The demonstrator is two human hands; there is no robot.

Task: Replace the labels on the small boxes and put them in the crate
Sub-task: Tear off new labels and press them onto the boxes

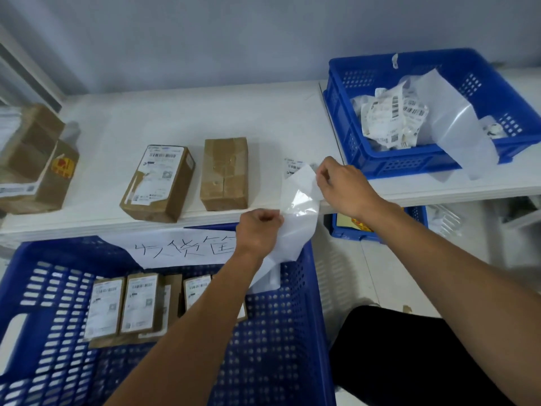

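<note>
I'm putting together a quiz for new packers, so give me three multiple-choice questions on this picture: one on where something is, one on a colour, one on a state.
1. Where do the crumpled labels lie?
A: in the crate on the table. B: on the floor. C: on top of a box.

2. What colour is the near crate that holds the labelled boxes?
A: green. B: blue. C: grey.

3. How is the backing sheet held?
A: by both hands. B: by one hand only. C: not at all, it lies flat on the table.

Answers:
1 A, they are heaped inside that crate at far right.
2 B, its perforated walls are blue.
3 A, the left hand grips its lower part and the right hand pinches its upper end.
</note>
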